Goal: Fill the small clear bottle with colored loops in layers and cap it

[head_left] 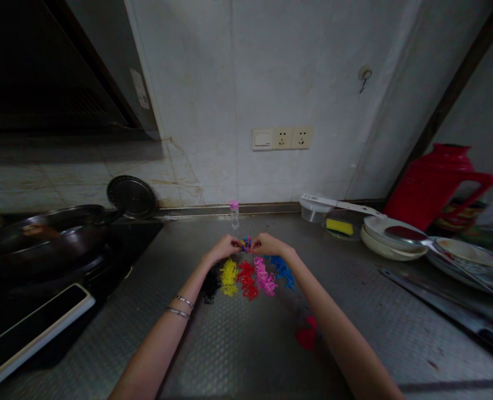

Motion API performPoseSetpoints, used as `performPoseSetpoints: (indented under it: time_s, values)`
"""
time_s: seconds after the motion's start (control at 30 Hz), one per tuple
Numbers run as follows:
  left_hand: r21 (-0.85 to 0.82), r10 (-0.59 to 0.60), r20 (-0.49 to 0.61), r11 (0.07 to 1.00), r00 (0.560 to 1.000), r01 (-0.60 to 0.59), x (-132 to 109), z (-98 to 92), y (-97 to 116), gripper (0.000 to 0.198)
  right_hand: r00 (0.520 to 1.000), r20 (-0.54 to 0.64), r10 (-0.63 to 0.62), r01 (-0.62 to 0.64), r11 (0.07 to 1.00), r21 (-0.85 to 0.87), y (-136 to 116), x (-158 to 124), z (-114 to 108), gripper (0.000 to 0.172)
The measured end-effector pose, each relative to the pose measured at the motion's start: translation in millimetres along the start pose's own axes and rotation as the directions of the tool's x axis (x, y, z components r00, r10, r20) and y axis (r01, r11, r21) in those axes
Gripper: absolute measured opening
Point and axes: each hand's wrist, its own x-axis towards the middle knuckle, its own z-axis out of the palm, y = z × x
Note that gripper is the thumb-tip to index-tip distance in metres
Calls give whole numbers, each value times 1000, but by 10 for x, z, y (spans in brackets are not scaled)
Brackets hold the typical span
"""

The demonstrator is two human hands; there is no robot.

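On my feed the left hand point(224, 248) and right hand point(270, 244) meet over the counter point(396, 333). The fingertips of both are pinched on a small mixed-colour bundle point(246, 243) of bands, just behind the sorted piles (black pile point(210, 284), yellow pile point(229, 276), red pile point(247, 279), pink pile point(265, 276), blue pile point(282, 270)). The risk I see is a slipped pinch: a stretched band could spring loose and land in the wrong colour, or knock the small bottle point(234, 214).

The bundle point(246, 243) between the fingers point(234, 242) is too small to identify.
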Motion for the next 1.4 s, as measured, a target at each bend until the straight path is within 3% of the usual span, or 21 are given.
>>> performPoseSetpoints:
  time_s: [0.17, 0.37, 0.57, 0.77, 0.9, 1.0, 1.1, 1.23, 1.4]
  values:
    - [176, 22, -59, 984, 998, -12, -14, 156, 93, 26, 992, 128, -21, 17, 999, 34, -54, -8, 3, 26]
    - [304, -59, -153, 947, 986, 104, -82, 212, 228, 22, 998, -30, 51, -50, 999, 8, 51, -14, -40, 28]
    - [265, -55, -149, 960, 987, 93, -54, 180, 193, 23, 974, -130, 185, -199, 974, -105, 102, -39, -15, 25]
    - [40, 22, 32, 999, 999, -23, -23, -23, 174, 23, 974, -89, 207, -217, 968, -123, 111, -40, 65, 18]
    - [-26, 33, 237, 999, 971, -27, -49, -113, 206, 22, 974, -99, 203, -215, 968, -131, 129, -39, 100, 17]
    - [-35, 17, 305, 999, 952, -7, -68, -117, 227, 22, 973, -120, 196, -211, 968, -132, 134, -43, 116, 16]
    - [-39, -3, 261, 999, 965, 13, -72, -107, 230, 23, 976, -122, 183, -198, 972, -127, 142, -41, 131, 15]
    - [-25, -27, 82, 999, 996, 29, -50, -92, 174, 24, 980, -125, 154, -168, 979, -113, 165, -28, 154, 16]
    - [24, -78, -50, 997, 996, 79, -18, -55, 25, 24, 983, -145, 114, -131, 984, -117, 200, -23, 159, 17]
